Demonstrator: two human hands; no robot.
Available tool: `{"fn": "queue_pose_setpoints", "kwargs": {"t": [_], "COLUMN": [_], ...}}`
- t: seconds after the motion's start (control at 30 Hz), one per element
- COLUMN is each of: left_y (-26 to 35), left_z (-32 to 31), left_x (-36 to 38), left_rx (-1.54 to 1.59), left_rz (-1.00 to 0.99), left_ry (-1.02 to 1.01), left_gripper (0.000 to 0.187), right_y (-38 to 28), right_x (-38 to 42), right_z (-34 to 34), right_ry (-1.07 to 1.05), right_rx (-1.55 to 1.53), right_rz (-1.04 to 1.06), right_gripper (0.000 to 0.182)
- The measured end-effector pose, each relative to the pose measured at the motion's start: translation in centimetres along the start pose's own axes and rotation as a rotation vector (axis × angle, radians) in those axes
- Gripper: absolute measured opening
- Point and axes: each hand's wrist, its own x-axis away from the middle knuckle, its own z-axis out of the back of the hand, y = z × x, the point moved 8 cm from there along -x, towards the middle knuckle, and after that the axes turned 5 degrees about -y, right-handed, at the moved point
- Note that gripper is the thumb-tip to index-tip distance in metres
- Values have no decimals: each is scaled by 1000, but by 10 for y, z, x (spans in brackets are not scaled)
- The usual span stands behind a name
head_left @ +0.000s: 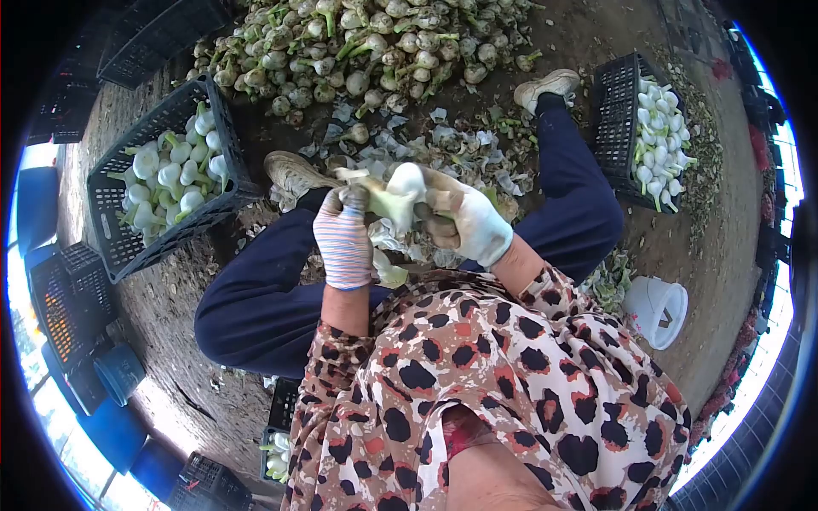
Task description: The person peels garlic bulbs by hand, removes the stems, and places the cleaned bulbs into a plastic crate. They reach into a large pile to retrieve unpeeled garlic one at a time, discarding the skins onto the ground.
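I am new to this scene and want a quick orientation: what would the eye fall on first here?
First, the two gloved hands in the middle: the left hand and right hand together hold a white bulb over the lap. Beyond the feet lies a big heap of unpeeled bulbs, and black crates of cleaned white bulbs stand on either side.

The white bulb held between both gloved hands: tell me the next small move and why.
Probably pull the loose outer skin off the white round bulb and let it drop. The striped-gloved left hand pinches the stalk end, the white-gloved right hand grips the bulb, and pale skin still hangs from it. Peeled skins already litter the ground below, and the black plastic crate holds only clean bulbs.
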Motion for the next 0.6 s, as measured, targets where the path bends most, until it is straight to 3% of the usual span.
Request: {"fn": "queue_pose_setpoints", "kwargs": {"t": [0.03,0.1,0.17,0.2,0.3,0.37,0.4,0.43,0.5,0.57,0.6], "left_y": [7,-11,-27,-33,-35,-38,-6,-7,-6,4,-1], "left_z": [-6,24,47,65,91,74,33,9,-20,-41,-37], "left_x": [-3,-14,-30,-30,-27,-34,-22,-25,-4,9,5], "left_rx": [15,-83,316,268,100,139,69,135,242,220,22], "left_rz": [-60,-56,-39,111,252,193,93,50,91,88,110], "left_ry": [-33,-28,117,278,474,238,92,-229,-379,-467,-416], "left_gripper": [23,34,29,31,46,52,49,56,74,71,56], "right_y": [-2,1,14,14,18,20,18,18,23,30,35], "right_x": [1,3,8,9,14,12,12,12,11,12,12], "right_z": [-8,-5,-15,-18,-16,-15,-18,-21,-23,-21,-19], "right_ry": [-121,-71,-321,-379,-319,-386,-380,-372,-433,-488,-477], "right_rx": [-143,-88,-618,-683,-788,-830,-823,-814,-798,-786,-785], "right_rz": [-16,13,-106,-115,-138,-150,-173,-195,-195,-189,-217], "right_gripper": [50,46,43,44,51,55,53,50,49,47,46]}}
